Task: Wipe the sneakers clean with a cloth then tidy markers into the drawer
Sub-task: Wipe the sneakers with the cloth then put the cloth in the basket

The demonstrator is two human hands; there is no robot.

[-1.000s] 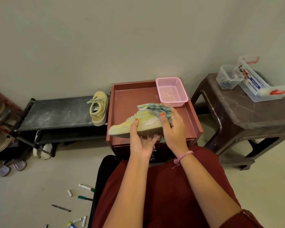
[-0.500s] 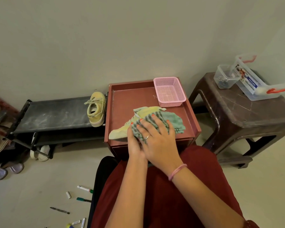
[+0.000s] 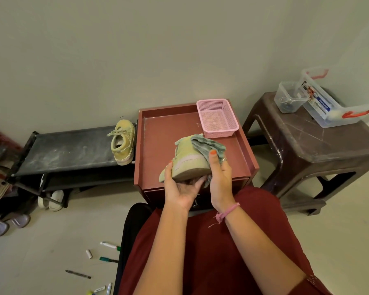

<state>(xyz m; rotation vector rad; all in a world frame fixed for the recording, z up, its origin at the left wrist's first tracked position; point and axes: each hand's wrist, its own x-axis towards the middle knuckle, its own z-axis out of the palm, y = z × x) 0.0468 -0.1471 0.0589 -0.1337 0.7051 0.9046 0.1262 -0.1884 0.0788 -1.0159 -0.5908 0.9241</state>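
Note:
My left hand [image 3: 180,186] grips a yellow-green sneaker [image 3: 185,162] from below, sole tilted toward me, above the red drawer cabinet's top [image 3: 164,133]. My right hand [image 3: 218,173] holds a green checked cloth [image 3: 207,145] against the sneaker's heel end, thumb on top. The second yellow sneaker [image 3: 124,142] stands on the black shoe rack [image 3: 68,150] to the left. Several markers [image 3: 109,245] and caps lie scattered on the floor at lower left.
A pink mesh basket [image 3: 216,118] sits on the cabinet's back right corner. A brown plastic stool [image 3: 320,145] on the right carries clear containers [image 3: 328,103]. More shoes [image 3: 51,199] sit under and beside the rack. My red-clad lap fills the foreground.
The sneaker was lying flat under my right hand and the cloth; now it is lifted and tilted, with the cloth moved to its heel end.

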